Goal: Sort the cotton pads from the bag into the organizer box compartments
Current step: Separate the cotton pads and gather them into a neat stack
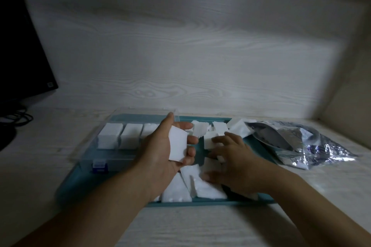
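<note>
My left hand (166,152) holds a small stack of white square cotton pads (177,145) upright over the middle of a teal tray (200,203). My right hand (232,158) lies palm down on loose white pads (208,186) scattered over the tray's right half; its fingertips touch pads, and the blur hides whether they pinch one. A clear organizer box (96,150) with a blue latch stands on the tray's left half. Stacks of pads (128,135) fill its far compartments. The silvery plastic bag (301,142) lies crumpled just right of the tray.
The tray sits on a pale wood-grain desk (200,226) against a matching back panel. A dark monitor (22,46) with black cables (18,116) stands at the far left. A side wall closes off the right.
</note>
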`<move>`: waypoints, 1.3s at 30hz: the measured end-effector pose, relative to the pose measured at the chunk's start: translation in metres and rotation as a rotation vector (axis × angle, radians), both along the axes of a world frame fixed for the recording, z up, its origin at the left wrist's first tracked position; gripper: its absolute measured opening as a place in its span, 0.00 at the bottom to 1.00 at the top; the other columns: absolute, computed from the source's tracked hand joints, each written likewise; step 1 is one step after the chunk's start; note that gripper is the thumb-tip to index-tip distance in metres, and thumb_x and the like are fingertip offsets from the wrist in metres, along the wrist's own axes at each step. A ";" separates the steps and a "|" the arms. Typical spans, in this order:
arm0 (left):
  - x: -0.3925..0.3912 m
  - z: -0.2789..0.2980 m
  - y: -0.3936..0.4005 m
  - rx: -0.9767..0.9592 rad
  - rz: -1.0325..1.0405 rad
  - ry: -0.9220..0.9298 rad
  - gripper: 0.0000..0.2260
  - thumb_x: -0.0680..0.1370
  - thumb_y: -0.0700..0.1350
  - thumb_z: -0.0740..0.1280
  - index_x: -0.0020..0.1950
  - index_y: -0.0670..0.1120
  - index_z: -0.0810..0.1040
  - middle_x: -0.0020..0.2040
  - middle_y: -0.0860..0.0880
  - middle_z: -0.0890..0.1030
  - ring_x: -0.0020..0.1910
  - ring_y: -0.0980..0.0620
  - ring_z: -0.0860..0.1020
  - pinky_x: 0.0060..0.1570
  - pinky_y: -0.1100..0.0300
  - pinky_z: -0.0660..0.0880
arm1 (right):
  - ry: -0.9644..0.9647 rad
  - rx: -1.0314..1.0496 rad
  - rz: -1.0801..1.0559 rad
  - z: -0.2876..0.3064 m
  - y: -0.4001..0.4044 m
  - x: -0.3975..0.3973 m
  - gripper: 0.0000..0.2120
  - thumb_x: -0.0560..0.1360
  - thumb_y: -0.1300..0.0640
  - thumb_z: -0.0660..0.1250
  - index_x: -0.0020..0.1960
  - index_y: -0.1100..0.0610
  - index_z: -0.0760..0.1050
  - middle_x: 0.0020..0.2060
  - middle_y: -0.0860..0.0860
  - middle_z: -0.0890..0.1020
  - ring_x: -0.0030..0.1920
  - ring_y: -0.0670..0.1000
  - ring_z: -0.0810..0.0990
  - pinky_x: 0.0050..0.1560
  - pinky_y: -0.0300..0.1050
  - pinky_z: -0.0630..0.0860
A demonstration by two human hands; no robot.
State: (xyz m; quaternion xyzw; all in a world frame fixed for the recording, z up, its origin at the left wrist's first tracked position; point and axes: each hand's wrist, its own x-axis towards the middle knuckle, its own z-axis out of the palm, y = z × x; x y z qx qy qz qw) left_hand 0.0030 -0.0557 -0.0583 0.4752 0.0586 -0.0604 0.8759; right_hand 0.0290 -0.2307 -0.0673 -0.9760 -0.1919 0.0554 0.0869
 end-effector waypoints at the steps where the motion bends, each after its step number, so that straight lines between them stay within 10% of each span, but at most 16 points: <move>1: 0.000 -0.001 0.000 0.003 -0.001 -0.004 0.20 0.82 0.57 0.57 0.50 0.42 0.78 0.32 0.42 0.78 0.26 0.51 0.71 0.20 0.65 0.63 | -0.008 0.026 -0.017 0.001 0.000 0.001 0.27 0.70 0.35 0.68 0.65 0.45 0.73 0.72 0.45 0.62 0.75 0.51 0.51 0.75 0.53 0.55; 6: 0.000 -0.001 -0.001 0.027 -0.007 -0.023 0.19 0.82 0.55 0.57 0.50 0.41 0.78 0.32 0.42 0.78 0.26 0.50 0.71 0.20 0.66 0.63 | -0.105 0.429 0.011 0.009 -0.005 0.004 0.02 0.75 0.52 0.71 0.45 0.46 0.78 0.47 0.44 0.81 0.49 0.42 0.77 0.51 0.41 0.74; 13: -0.001 -0.006 -0.005 0.111 0.016 -0.072 0.20 0.83 0.55 0.56 0.49 0.41 0.78 0.36 0.39 0.79 0.28 0.48 0.75 0.24 0.62 0.68 | 0.095 1.252 0.077 0.032 -0.009 -0.011 0.06 0.69 0.57 0.70 0.41 0.56 0.85 0.30 0.56 0.77 0.31 0.53 0.68 0.31 0.42 0.66; 18: -0.005 -0.009 -0.009 0.138 -0.087 -0.090 0.23 0.83 0.56 0.54 0.55 0.40 0.80 0.37 0.39 0.83 0.31 0.46 0.80 0.29 0.58 0.75 | 0.000 1.176 0.138 0.022 0.017 -0.028 0.09 0.75 0.69 0.68 0.45 0.58 0.84 0.35 0.57 0.84 0.27 0.54 0.76 0.29 0.42 0.74; 25: -0.008 -0.010 -0.014 0.108 -0.085 -0.040 0.23 0.82 0.58 0.56 0.57 0.41 0.78 0.32 0.42 0.78 0.26 0.47 0.75 0.28 0.59 0.67 | -0.493 0.691 0.082 0.002 0.021 -0.029 0.12 0.75 0.54 0.71 0.57 0.43 0.81 0.47 0.34 0.79 0.54 0.39 0.74 0.51 0.29 0.68; 30: -0.006 -0.008 -0.010 0.114 0.010 -0.046 0.22 0.81 0.59 0.57 0.57 0.45 0.82 0.54 0.33 0.82 0.53 0.37 0.80 0.58 0.40 0.75 | -0.430 0.563 0.323 0.008 0.016 -0.032 0.34 0.72 0.48 0.73 0.74 0.49 0.64 0.63 0.40 0.73 0.66 0.43 0.68 0.66 0.40 0.67; 39: -0.007 -0.007 -0.011 0.118 -0.035 -0.050 0.26 0.77 0.63 0.60 0.57 0.43 0.83 0.58 0.34 0.81 0.55 0.38 0.80 0.59 0.43 0.74 | -0.369 0.497 0.381 0.005 0.020 -0.033 0.44 0.72 0.47 0.74 0.79 0.46 0.50 0.65 0.41 0.72 0.63 0.41 0.71 0.65 0.41 0.70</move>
